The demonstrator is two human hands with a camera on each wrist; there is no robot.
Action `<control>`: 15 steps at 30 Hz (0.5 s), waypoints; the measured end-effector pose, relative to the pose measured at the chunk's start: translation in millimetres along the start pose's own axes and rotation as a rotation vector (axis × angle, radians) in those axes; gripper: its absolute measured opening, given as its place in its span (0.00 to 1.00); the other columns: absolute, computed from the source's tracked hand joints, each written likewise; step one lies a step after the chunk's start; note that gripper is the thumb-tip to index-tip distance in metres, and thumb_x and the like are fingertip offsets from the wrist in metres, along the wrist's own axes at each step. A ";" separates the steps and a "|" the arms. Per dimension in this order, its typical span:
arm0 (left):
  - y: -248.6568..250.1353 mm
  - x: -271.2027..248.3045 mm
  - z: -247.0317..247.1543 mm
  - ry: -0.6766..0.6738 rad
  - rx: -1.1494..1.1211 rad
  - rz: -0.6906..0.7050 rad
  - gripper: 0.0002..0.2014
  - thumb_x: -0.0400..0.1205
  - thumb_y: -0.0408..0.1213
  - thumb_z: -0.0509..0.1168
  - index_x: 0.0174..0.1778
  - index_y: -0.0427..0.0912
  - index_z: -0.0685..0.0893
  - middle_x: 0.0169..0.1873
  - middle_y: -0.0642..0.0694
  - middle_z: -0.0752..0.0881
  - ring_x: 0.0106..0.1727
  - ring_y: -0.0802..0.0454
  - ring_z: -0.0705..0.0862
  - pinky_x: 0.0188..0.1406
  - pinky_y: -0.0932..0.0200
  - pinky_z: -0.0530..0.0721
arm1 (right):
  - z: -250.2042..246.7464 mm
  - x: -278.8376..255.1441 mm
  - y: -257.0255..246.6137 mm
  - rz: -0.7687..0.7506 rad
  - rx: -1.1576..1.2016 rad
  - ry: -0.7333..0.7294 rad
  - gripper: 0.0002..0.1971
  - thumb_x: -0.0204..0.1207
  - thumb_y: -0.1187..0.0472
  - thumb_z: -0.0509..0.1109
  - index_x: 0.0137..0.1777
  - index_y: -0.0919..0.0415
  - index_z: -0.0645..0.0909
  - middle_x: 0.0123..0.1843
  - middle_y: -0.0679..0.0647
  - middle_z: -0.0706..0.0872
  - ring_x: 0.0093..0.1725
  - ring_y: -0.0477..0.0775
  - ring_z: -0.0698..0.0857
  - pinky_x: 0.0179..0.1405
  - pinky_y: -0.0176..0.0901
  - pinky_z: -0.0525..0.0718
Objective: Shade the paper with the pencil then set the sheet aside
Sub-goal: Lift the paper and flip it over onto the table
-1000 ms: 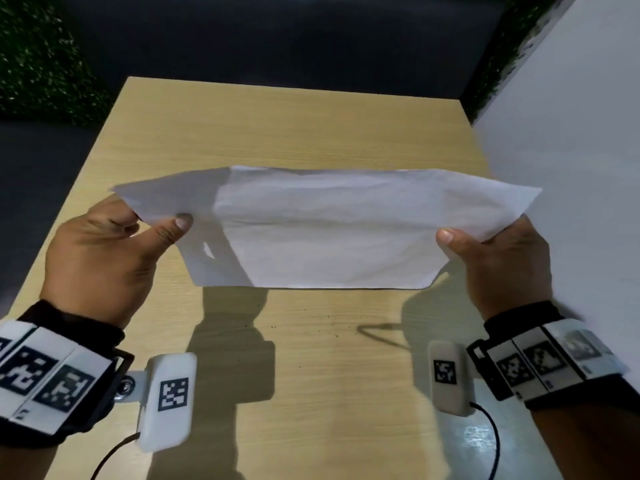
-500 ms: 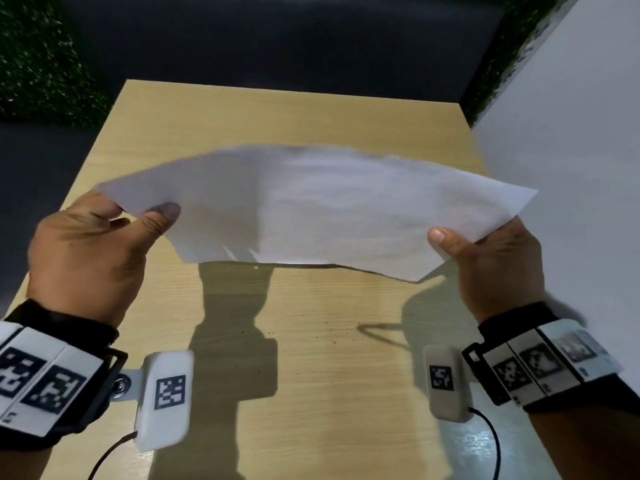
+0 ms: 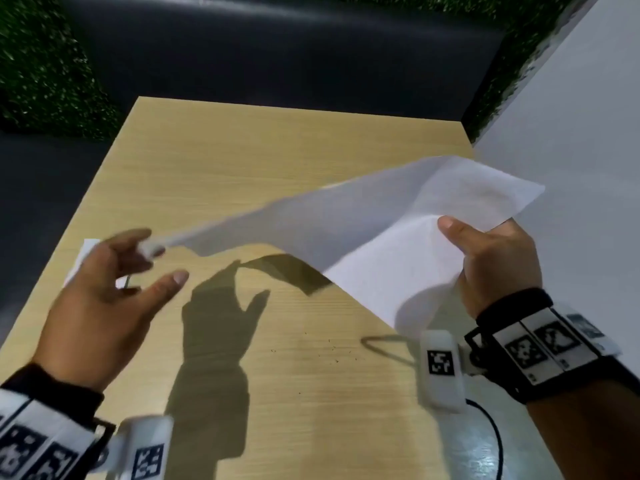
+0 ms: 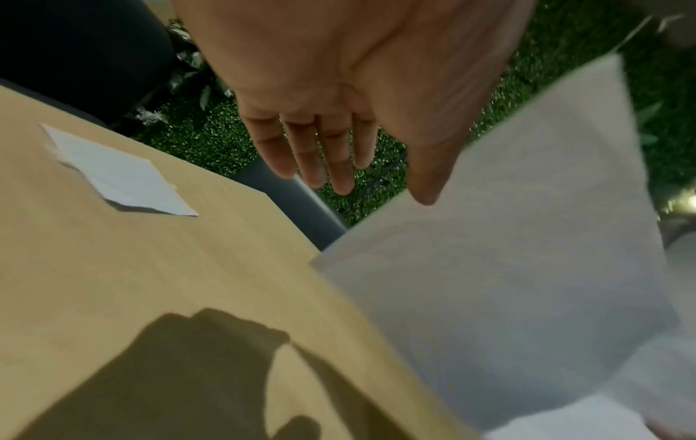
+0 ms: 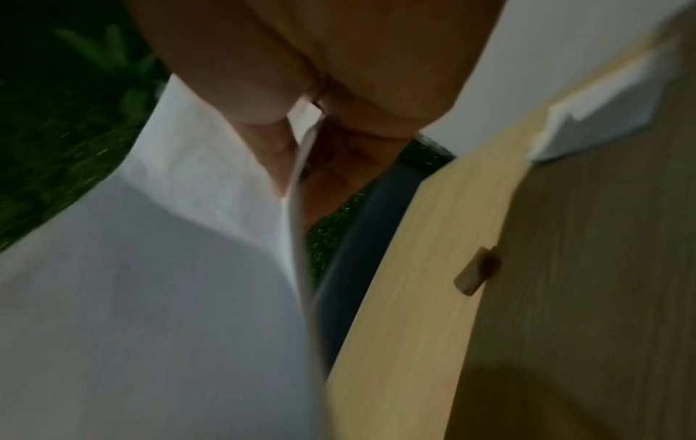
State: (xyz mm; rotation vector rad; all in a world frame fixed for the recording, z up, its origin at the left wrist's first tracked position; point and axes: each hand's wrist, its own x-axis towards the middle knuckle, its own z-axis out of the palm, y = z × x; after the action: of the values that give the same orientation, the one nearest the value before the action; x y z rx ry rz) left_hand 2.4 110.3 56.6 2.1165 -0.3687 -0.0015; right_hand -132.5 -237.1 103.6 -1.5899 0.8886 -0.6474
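1. Underneath everything, a wooden table (image 3: 277, 161), with a white wall (image 3: 571, 133) along its right side.
2. Above the table, clear of the wood: the sheet (image 3: 381, 244), white and lightly creased, hanging slantwise. Long axis from high near the right edge of the table down and leftward, tapering to a blurred tip over the left half.
3. At the high end, the right hand (image 3: 498, 265), thumb on top and fingers curled beneath, pinching the sheet's near-right edge. In the right wrist view, paper edge plainly clamped between thumb and fingers.
4. At the low end, the left hand (image 3: 104, 299), spread wide with fingers straight, gripping nothing. Sheet's tip just beside those fingertips; touching or apart, impossible to tell through the blur. In the left wrist view, thumb tip against the sheet's edge, no curl round it.
5. Judged from this: setting aside now resting on the right hand alone, as the only hand with a hold. Free end trailing leftward, so likely to drag or fold if carried off to the right too fast.
6. Behind the left hand, at the table's left edge, a small white folded paper (image 4: 120, 178) lying flat, well apart from the sheet.
7. Smallest, seen only from the right wrist: a short wooden stub (image 5: 476, 275) on the table, too blurred to name.
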 end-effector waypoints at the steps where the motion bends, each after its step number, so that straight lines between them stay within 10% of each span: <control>1: -6.0 -10.8 -1.6 -0.030 0.018 -0.035 0.28 0.64 0.72 0.66 0.57 0.65 0.79 0.48 0.71 0.85 0.53 0.66 0.84 0.48 0.53 0.84 | 2.3 7.2 0.6 0.082 0.129 0.006 0.13 0.73 0.66 0.73 0.57 0.59 0.85 0.52 0.50 0.91 0.50 0.45 0.90 0.53 0.38 0.87; 3: -17.0 -34.2 -4.6 -0.120 0.063 -0.112 0.25 0.64 0.75 0.66 0.54 0.71 0.80 0.46 0.71 0.87 0.47 0.67 0.86 0.43 0.59 0.84 | 9.8 24.4 2.0 0.238 0.342 0.051 0.15 0.73 0.69 0.72 0.60 0.61 0.84 0.56 0.55 0.90 0.53 0.58 0.90 0.58 0.55 0.86; 6: -33.1 -69.3 -7.3 -0.245 0.176 -0.158 0.14 0.72 0.49 0.76 0.47 0.74 0.83 0.39 0.71 0.88 0.39 0.72 0.85 0.40 0.64 0.82 | 23.5 45.7 -3.1 0.397 0.522 0.142 0.12 0.78 0.69 0.68 0.61 0.64 0.83 0.56 0.59 0.90 0.47 0.55 0.91 0.51 0.53 0.89; 11: -48.6 -101.7 -18.1 -0.370 0.238 -0.232 0.13 0.73 0.46 0.73 0.46 0.72 0.85 0.36 0.67 0.89 0.39 0.71 0.86 0.39 0.65 0.82 | 52.6 69.6 -5.3 0.590 0.570 0.157 0.05 0.82 0.60 0.64 0.50 0.62 0.79 0.48 0.56 0.87 0.43 0.56 0.89 0.32 0.51 0.88; 15: -47.2 -110.6 -22.0 -0.403 0.249 -0.280 0.13 0.69 0.49 0.70 0.46 0.73 0.85 0.38 0.70 0.88 0.39 0.73 0.85 0.38 0.72 0.80 | 86.7 85.6 16.0 0.614 0.484 0.069 0.20 0.85 0.60 0.57 0.75 0.65 0.66 0.74 0.62 0.74 0.67 0.62 0.81 0.31 0.43 0.87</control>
State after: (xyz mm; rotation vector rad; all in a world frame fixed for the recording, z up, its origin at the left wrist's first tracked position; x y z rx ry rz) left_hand -87.6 181.0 13.8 2.3971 -0.3164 -0.5784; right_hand -18.0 -260.2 65.5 -0.8045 1.1043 -0.4289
